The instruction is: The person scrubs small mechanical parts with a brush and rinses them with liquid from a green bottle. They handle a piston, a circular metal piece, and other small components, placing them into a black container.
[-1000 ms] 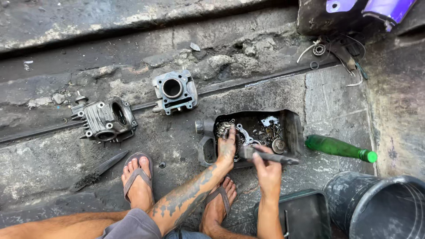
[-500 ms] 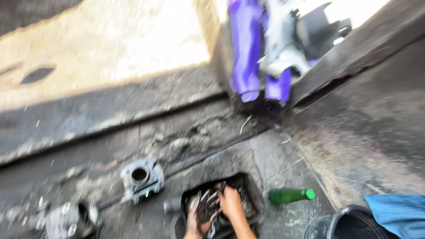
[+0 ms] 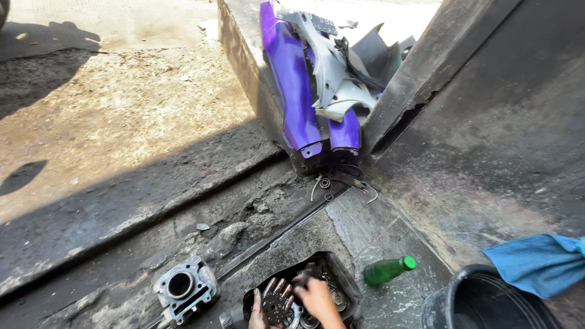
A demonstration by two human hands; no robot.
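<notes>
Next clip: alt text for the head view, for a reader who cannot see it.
Both hands work in a black tray of greasy metal parts on a concrete floor: the left hand holds a round toothed part, the right hand beside it. Nearby lie an engine cylinder, a green bottle and purple panels.

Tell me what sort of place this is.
Probably a roadside motorbike repair spot: a bare engine cylinder on cracked concrete, a black tray of oily parts under both hands, and purple fairings stacked against the wall.
</notes>
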